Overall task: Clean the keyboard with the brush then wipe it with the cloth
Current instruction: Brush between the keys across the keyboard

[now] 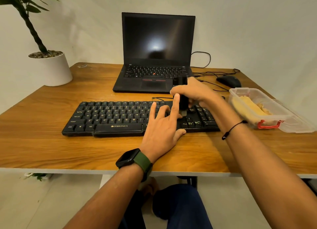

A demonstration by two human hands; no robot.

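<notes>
Right now the right hand (192, 93) clenches the brush (183, 102) upright with bristles on the keyboard (109, 117) near its arrow keys, while the left hand (163, 126) rests open, steadying it; a hard stroke could pop a keycap loose or skid the board toward the cloth (248, 107) in its plastic box (281, 119).

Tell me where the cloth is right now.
In the head view, the yellow cloth lies in the clear plastic container on the table's right side, beside the keyboard.
</notes>
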